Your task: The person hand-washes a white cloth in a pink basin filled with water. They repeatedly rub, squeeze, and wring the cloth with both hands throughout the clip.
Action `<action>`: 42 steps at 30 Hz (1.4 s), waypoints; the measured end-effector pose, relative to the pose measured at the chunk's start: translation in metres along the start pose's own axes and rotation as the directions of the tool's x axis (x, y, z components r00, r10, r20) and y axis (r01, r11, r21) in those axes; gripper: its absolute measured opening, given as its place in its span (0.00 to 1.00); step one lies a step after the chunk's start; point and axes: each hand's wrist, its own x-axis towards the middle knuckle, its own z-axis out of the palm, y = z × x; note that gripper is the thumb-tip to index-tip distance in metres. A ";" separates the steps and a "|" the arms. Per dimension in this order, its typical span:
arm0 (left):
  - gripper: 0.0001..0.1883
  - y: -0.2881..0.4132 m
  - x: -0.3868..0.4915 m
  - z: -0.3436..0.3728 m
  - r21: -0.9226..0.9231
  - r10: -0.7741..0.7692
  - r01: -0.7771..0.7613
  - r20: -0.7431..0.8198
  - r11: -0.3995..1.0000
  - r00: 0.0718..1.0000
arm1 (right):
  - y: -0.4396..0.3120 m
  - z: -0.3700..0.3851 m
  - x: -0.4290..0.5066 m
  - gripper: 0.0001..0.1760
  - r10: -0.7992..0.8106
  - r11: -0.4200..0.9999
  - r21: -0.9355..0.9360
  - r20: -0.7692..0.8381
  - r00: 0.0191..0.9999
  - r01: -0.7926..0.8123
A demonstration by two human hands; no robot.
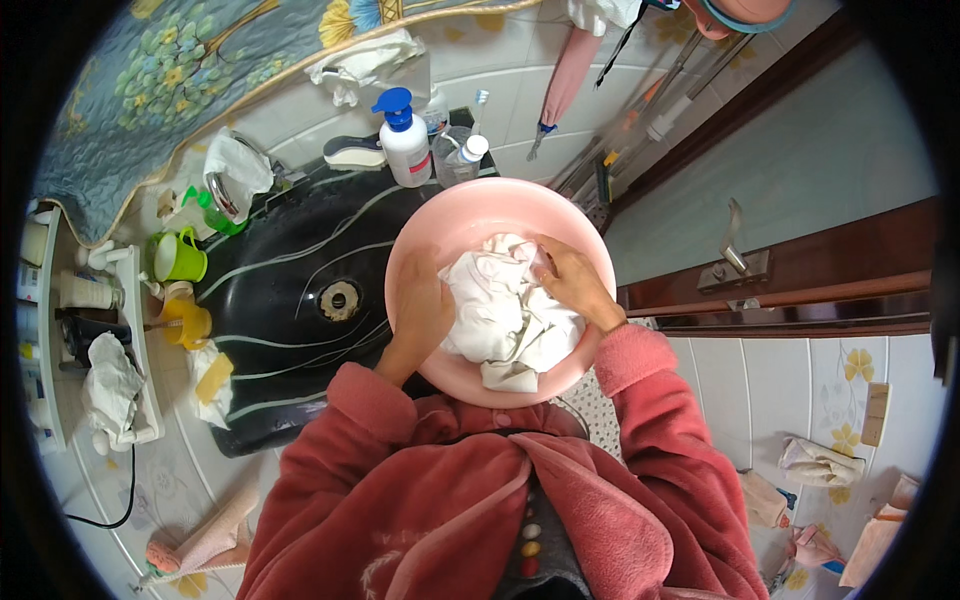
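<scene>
A pale pink plastic basin (499,199) rests on the right part of a black washbasin (270,300), partly past its edge. Inside the basin lies a crumpled white cloth (487,300), a garment perhaps. My left hand (421,304) reaches over the basin's left wall, palm side toward the cloth, its fingertips blurred. On the right of the cloth is my right hand (576,279), thumb and fingers spread and bent against its edge. Whether the right fingers pinch any fabric is hard to make out.
Behind the basin stand a white pump bottle (407,146), a scrub brush (354,152) and a clear cup (457,161). At left are a green cup (180,256), a yellow cup (186,322) and a wall shelf (142,345). A door with a handle (731,240) is at right.
</scene>
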 end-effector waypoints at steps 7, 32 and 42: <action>0.32 0.024 0.038 0.011 -0.114 -0.020 0.049 0.243 0.992 0.970 | 0.025 0.017 0.019 0.27 -0.078 0.995 -0.061 -0.037 0.996 0.076; 0.15 0.041 0.076 -0.006 0.190 -0.220 0.111 0.858 0.976 0.464 | -0.007 -0.037 -0.017 0.10 0.093 0.755 0.629 0.180 0.979 -0.187; 0.06 0.007 0.060 -0.005 -0.269 -0.019 0.245 0.638 0.931 0.770 | 0.010 -0.020 -0.018 0.18 0.169 0.900 0.378 0.161 0.972 -0.219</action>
